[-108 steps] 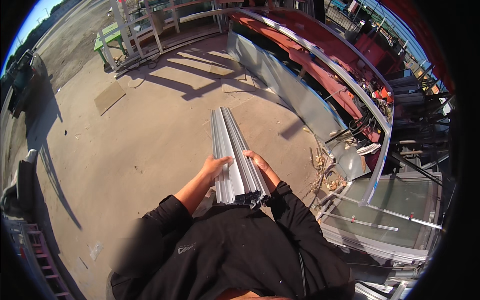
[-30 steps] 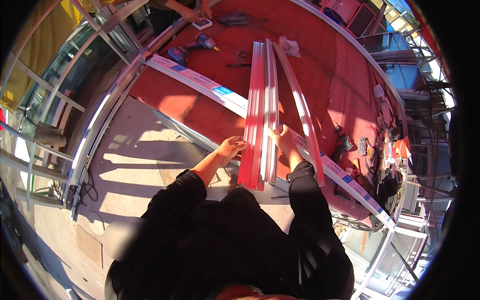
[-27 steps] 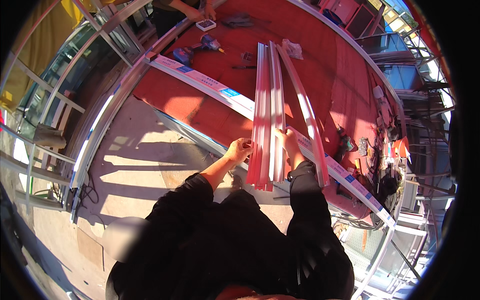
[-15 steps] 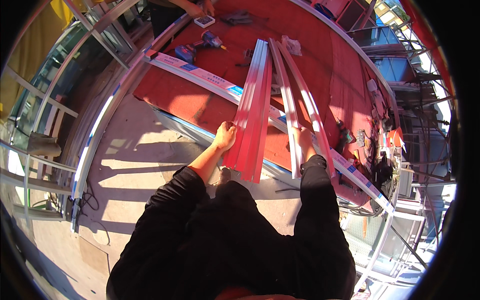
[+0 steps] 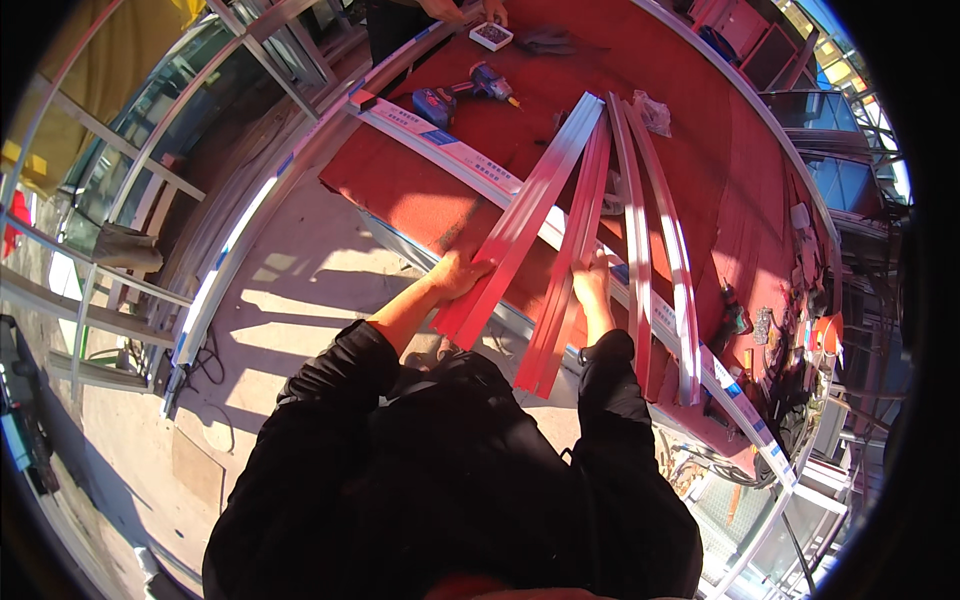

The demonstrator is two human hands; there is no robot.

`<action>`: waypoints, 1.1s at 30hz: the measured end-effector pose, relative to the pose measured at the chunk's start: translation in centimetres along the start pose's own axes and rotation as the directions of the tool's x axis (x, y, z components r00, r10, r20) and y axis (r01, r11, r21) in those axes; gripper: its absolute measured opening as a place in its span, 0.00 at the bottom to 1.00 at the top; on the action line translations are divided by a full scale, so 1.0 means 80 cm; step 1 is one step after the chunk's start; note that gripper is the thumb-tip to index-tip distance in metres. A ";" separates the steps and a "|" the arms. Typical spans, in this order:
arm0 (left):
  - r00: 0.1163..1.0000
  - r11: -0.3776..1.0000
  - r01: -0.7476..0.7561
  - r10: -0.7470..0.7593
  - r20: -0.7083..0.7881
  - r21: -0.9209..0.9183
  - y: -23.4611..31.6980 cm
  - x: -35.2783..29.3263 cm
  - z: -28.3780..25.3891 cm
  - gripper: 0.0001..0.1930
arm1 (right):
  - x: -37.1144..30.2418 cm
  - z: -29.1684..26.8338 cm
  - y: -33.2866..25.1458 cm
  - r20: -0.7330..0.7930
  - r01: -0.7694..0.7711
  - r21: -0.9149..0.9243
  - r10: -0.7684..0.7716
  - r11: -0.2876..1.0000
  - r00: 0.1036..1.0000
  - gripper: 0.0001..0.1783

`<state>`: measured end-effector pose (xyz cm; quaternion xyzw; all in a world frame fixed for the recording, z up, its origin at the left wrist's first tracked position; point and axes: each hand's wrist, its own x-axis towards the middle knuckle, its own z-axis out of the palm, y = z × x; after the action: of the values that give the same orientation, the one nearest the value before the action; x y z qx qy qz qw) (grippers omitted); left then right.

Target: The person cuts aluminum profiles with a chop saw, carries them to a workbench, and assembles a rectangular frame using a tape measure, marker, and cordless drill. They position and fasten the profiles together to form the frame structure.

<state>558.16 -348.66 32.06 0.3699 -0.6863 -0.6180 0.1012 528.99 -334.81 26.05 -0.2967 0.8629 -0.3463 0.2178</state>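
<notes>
- Red carpet covers the long table (image 5: 720, 170), which runs across a sunlit concrete yard with metal frames stacked at the left.
- Four long metal strips lie fanned out on the table, narrow and ribbed, reflecting red from the carpet, with their near ends jutting past the table's near edge.
- Left strip (image 5: 525, 215) slants away from the others towards the upper right; next to it lies the second strip (image 5: 575, 250), and two more strips (image 5: 650, 220) lie further right, side by side and bowed by the lens.
- Left hand (image 5: 462, 275) is curled round the left strip near its lower end, fingers wrapped over the edge, gripping it.
- Right hand (image 5: 592, 283) sits on the second strip with fingers bent over it; it seems to clasp the strip, though how tightly I cannot tell.
- Both forearms come up out of black sleeves.
- A blue drill (image 5: 455, 95) lies at the far end of the table, beside a small box (image 5: 491, 36) where another person's hand (image 5: 492, 10) reaches in.
- Half a second ago only the left hand was seen holding a strip, and the pieces lay closer together; now the left strip is swung further out and the right hand has come onto the second one.
</notes>
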 end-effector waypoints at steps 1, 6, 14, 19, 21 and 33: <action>1.000 1.000 -0.016 0.016 -0.004 0.001 -0.004 0.001 -0.005 0.22 | 0.011 0.010 0.010 -0.033 0.030 0.096 -0.027 0.995 0.999 0.29; 0.997 0.968 -0.039 0.055 0.059 -0.248 -0.018 -0.006 -0.027 0.22 | 0.047 0.037 0.014 0.006 -0.273 0.560 0.325 0.782 0.946 0.14; 0.987 0.801 0.040 0.061 0.148 -0.598 -0.052 -0.046 -0.064 0.20 | -0.051 0.072 -0.106 0.389 -0.409 0.860 0.126 0.306 0.913 0.15; 0.967 0.847 -0.005 0.140 0.214 -0.531 -0.088 -0.089 -0.092 0.22 | -0.182 0.124 -0.174 0.266 -0.162 0.941 -0.354 0.297 0.896 0.32; 0.964 0.954 -0.050 0.124 0.236 -0.295 -0.094 -0.103 -0.113 0.20 | -0.196 0.162 -0.188 0.253 -0.143 0.909 -0.247 0.391 0.935 0.35; 0.974 0.984 -0.176 0.169 0.150 0.037 -0.105 -0.143 -0.178 0.23 | -0.201 0.232 -0.251 0.339 -0.318 0.938 -0.166 0.141 0.926 0.34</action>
<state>577.95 -352.12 31.04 0.2648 -0.7366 -0.6151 0.0946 558.74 -344.60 31.08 -0.0944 0.3810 -0.7511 0.5308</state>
